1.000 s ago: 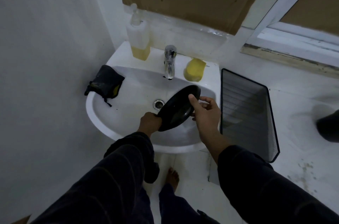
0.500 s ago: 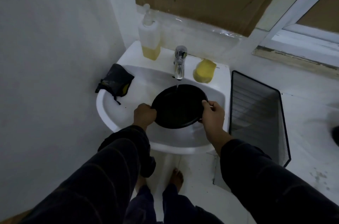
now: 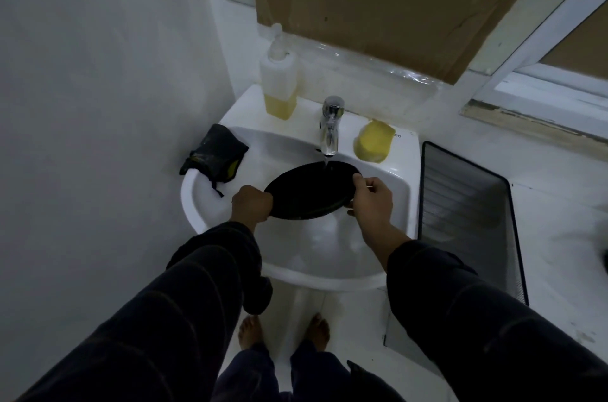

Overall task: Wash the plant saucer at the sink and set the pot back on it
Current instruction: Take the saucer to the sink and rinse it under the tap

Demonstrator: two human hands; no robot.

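Black plant saucer (image 3: pixel 309 191) at frame centre, over sink (image 3: pixel 399 191), under tap (image 3: pixel 330 125) stream | left hand (image 3: pixel 251 206) grips left rim, right hand (image 3: pixel 371 201) pinches right rim | likely light, stiff, slippery when wet; hold opposite rims

The view is dim and bluish, grainy in the shadows. Soft daylight enters from the window (image 3: pixel 559 86) at 2 o'clock. The tap (image 3: pixel 331 125) glints. Straight lines bow toward the edges; sleeves at 6 o'clock look smeared.
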